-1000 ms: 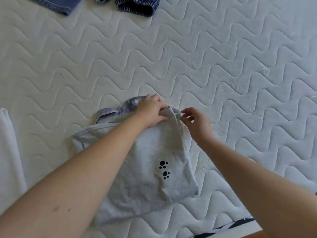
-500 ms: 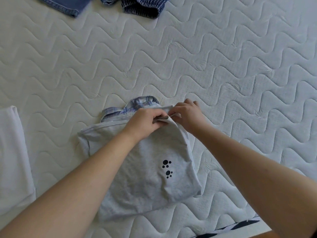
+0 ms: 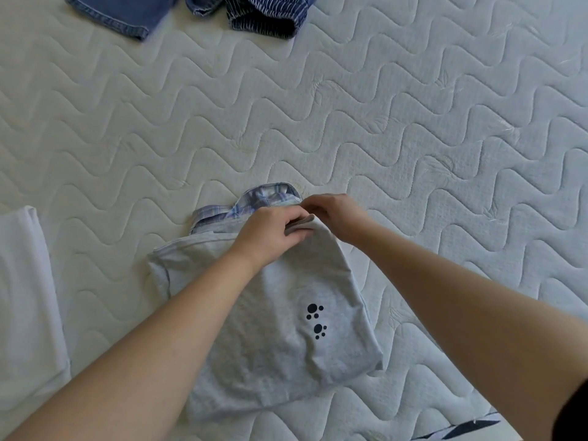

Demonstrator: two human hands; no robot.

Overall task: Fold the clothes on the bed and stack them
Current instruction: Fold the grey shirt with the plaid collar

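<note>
A folded grey garment (image 3: 273,354) with two black paw prints lies on the white quilted bed (image 3: 413,138), on top of a folded blue plaid garment (image 3: 264,200) whose far edge peeks out. My left hand (image 3: 270,232) pinches the grey garment's far corner between thumb and fingers. My right hand (image 3: 334,216) grips the same corner from the right, touching the left hand. The fabric under both hands is hidden.
A folded white cloth (image 3: 25,297) lies at the left edge. Blue denim (image 3: 124,14) and a dark striped garment (image 3: 267,15) lie unfolded at the far edge. A black-and-white striped edge (image 3: 461,432) shows at the near right corner.
My right hand moved left from beside the grey garment and closed on its far corner next to my left hand. The view shifted slightly.
</note>
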